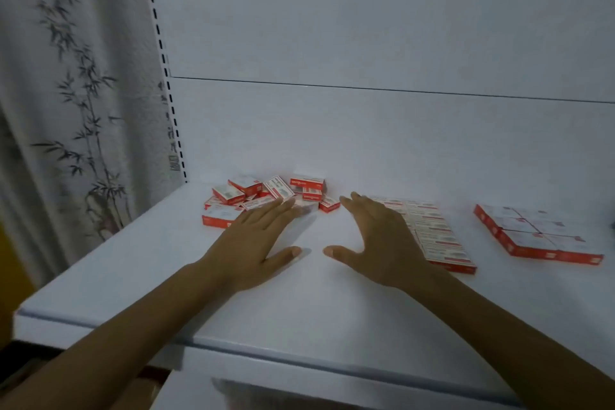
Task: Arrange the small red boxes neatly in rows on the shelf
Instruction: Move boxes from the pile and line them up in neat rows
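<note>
- Shelf (299,303): white; small red boxes in loose pile (266,198) at back left, tidy rows (432,233) right.
- Left hand (256,240), right hand (379,243): fingers straight, released, holding nothing, between the groups.

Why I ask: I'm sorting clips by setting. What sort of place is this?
Probably a shop or stockroom: a white shelf backed by a slotted upright, with a loose pile of identical red boxes beside neat rows of the same.
</note>
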### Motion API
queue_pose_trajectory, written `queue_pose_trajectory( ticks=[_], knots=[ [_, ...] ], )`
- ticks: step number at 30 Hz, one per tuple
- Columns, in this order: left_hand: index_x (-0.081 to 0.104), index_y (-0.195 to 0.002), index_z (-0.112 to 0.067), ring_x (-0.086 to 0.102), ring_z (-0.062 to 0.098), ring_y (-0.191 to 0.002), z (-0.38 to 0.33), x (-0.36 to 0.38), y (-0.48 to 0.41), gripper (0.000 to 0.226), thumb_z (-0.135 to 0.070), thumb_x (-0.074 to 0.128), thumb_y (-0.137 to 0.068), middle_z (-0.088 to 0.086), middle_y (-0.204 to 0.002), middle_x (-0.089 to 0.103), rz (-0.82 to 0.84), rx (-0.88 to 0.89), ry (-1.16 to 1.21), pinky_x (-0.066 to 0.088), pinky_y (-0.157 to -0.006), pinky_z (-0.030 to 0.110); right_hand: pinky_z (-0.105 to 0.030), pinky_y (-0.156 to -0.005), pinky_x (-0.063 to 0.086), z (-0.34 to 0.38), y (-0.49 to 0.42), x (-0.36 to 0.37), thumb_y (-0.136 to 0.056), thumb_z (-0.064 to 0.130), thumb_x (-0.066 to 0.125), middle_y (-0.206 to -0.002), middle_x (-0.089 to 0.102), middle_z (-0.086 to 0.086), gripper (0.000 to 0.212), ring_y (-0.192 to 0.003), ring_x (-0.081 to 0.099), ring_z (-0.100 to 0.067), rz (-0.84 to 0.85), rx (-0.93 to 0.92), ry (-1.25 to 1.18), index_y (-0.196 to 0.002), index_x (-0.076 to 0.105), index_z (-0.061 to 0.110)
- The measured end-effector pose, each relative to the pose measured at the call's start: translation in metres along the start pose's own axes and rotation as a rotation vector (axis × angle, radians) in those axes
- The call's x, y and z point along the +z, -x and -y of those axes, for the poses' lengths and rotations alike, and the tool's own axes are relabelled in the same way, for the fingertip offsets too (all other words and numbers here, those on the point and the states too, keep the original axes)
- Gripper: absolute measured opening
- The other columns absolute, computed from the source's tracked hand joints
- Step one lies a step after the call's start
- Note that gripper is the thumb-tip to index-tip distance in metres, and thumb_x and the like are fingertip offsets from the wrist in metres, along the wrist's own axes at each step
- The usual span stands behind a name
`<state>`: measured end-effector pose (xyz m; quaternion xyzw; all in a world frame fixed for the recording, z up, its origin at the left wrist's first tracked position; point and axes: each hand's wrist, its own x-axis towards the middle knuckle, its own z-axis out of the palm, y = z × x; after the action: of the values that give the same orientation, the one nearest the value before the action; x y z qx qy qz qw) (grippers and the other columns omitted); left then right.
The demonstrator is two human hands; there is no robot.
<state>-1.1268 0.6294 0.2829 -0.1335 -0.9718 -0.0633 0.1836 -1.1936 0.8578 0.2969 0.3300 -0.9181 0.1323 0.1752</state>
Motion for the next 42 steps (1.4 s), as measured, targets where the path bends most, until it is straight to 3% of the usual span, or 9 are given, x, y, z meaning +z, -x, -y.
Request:
queue_pose_trajectory(
  ticks=[5,13,17,19,23,27,33,37,42],
  knots=[
    [0.02,-0.147,-0.028,0.017,0.01,-0.142,0.056,-0.008,0.028,0.074,-0.071,0.016,-0.087,-0.006,-0.154,0.021,-0.02,-0.07,0.006,0.025,-0.113,0.04,-0.039,-0.108,0.027,0.047,-0.036,0.028,-0.076,0.063,0.054,-0.146,0.038,-0.004,0.081,-0.134,0.034,-0.022,-0.014,-0.092,-0.053,-0.14,0.035,0.018],
    [0.025,-0.146,-0.022,0.019,0.011,-0.141,0.097,-0.012,0.043,0.073,-0.066,0.026,-0.088,-0.003,-0.153,0.026,-0.05,-0.022,0.109,0.024,-0.114,0.037,-0.037,-0.112,0.02,0.098,-0.077,0.065,-0.086,0.057,0.047,-0.151,0.029,0.001,0.067,-0.139,0.024,-0.017,0.182,0.003,-0.089,-0.142,0.031,0.024],
    [0.029,-0.144,-0.021,0.028,0.018,-0.139,0.102,-0.011,0.026,0.071,-0.064,0.034,-0.087,-0.001,-0.149,0.035,-0.046,0.06,0.156,0.03,-0.11,0.044,-0.032,-0.092,0.041,0.104,-0.075,0.047,-0.082,0.058,0.054,-0.12,0.06,0.004,0.051,-0.107,0.052,-0.014,0.043,-0.031,-0.044,-0.122,0.055,0.027],
    [0.03,-0.143,-0.023,0.032,0.02,-0.136,0.101,-0.01,0.012,0.073,-0.065,0.036,-0.084,0.0,-0.146,0.04,-0.016,0.083,0.163,0.031,-0.109,0.044,-0.025,-0.089,0.039,0.103,-0.07,0.046,-0.078,0.05,0.065,-0.114,0.064,0.002,0.049,-0.103,0.056,-0.016,-0.06,-0.018,-0.149,-0.119,0.059,0.023],
    [0.038,-0.14,-0.029,0.041,0.016,-0.127,0.092,-0.004,-0.002,0.068,-0.062,0.051,-0.082,-0.005,-0.138,0.048,0.014,0.085,0.175,0.032,-0.103,0.028,-0.02,-0.097,0.029,0.088,-0.052,0.059,-0.079,0.044,0.066,-0.131,0.053,0.004,0.061,-0.116,0.048,-0.011,0.031,0.086,-0.252,-0.133,0.045,0.025],
    [0.04,-0.136,-0.033,0.046,0.012,-0.117,0.093,-0.003,0.0,0.065,-0.051,0.064,-0.079,-0.006,-0.13,0.054,-0.028,0.046,0.304,0.039,-0.087,0.023,-0.025,-0.089,0.044,0.084,-0.053,0.064,-0.083,0.038,0.064,-0.118,0.057,0.007,0.056,-0.1,0.051,-0.006,0.039,0.125,-0.308,-0.133,0.042,0.029],
    [0.047,-0.129,-0.031,0.049,0.005,-0.101,0.089,0.001,0.007,0.06,-0.046,0.06,-0.073,-0.006,-0.122,0.058,-0.111,0.111,0.482,0.043,-0.081,0.017,-0.016,-0.09,0.04,0.085,-0.05,0.066,-0.075,0.043,0.07,-0.114,0.053,0.018,0.052,-0.103,0.051,0.001,0.016,0.145,-0.47,-0.122,0.049,0.035],
    [0.038,-0.134,-0.027,0.05,0.004,-0.109,0.083,0.0,0.005,0.066,-0.034,0.071,-0.078,-0.007,-0.131,0.051,-0.175,0.048,0.648,0.05,-0.09,0.026,-0.01,-0.079,0.044,0.09,-0.05,0.063,-0.065,0.063,0.062,-0.097,0.052,0.026,0.049,-0.091,0.055,0.003,-0.117,0.099,-0.378,-0.103,0.046,0.037],
    [0.025,-0.138,-0.034,0.054,-0.004,-0.107,0.07,-0.011,0.007,0.075,-0.038,0.064,-0.074,-0.021,-0.129,0.045,-0.178,-0.069,0.97,0.049,-0.083,0.012,-0.01,-0.067,0.049,0.094,-0.049,0.059,-0.066,0.062,0.063,-0.092,0.053,0.028,0.045,-0.081,0.061,-0.001,-0.308,0.14,-0.412,-0.093,0.046,0.03]
  ],
)
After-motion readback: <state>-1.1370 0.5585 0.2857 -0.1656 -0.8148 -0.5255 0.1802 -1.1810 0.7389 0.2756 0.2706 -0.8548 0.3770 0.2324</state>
